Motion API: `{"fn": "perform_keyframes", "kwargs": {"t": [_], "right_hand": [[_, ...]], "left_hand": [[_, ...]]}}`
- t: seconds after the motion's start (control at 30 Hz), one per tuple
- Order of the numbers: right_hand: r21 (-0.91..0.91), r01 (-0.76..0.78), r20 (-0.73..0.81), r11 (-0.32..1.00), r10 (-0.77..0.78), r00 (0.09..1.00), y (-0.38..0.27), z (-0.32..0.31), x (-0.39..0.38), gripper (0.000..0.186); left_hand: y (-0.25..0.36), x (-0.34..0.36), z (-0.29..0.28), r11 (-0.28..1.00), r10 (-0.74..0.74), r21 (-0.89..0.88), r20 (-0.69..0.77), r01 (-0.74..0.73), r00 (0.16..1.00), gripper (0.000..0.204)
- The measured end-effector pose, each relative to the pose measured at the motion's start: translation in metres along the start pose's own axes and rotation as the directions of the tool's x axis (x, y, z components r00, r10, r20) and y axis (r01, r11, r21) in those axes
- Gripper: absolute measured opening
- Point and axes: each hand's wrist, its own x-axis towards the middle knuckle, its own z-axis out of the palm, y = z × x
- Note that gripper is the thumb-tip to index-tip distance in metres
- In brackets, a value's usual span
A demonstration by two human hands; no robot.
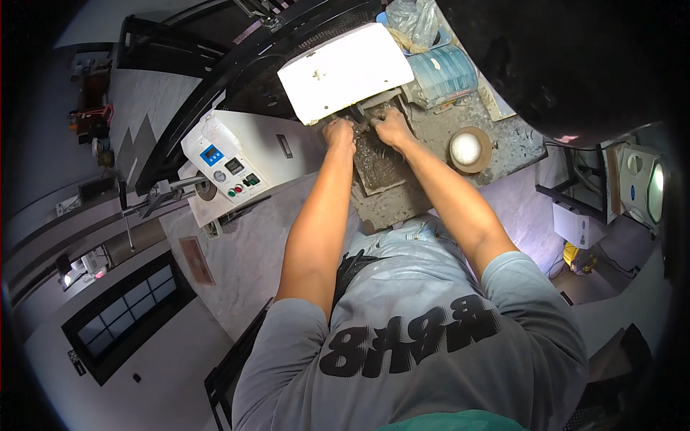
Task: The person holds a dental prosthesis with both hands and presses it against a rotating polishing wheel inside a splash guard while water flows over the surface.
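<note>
Toward the counter's (496, 169) far edge, the white cover (359, 68) hid whatever lay beneath it. Whatever the left hand (340, 134) and right hand (392, 128) held there was too small and dark to tell. Right of the cover, the plastic bag (415, 21) was cut off by the picture's top edge.

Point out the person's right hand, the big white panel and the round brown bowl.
Right hand (392, 129): head view, back of the hand.
White panel (348, 74): head view, middle of its face.
Brown bowl (486, 153): head view, right of its rim.
</note>
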Motion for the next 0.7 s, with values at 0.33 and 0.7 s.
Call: {"fn": "perform_keyframes", "kwargs": {"t": [0.33, 0.7], "right_hand": [[-0.005, 0.028, 0.018, 1.0, -0.027, 0.999, -0.011, 0.0, -0.009, 0.032], [-0.044, 0.011, 0.108, 0.999, -0.006, 0.994, -0.03, 0.002, -0.027, 0.041]], "left_hand": [[-0.009, 0.016, -0.013, 0.999, -0.037, 0.032, 0.056, 0.035, 0.998, 0.037], [0.02, -0.009, -0.034, 0.926, 0.19, 0.288, 0.206, -0.245, 0.96, 0.024]]}}
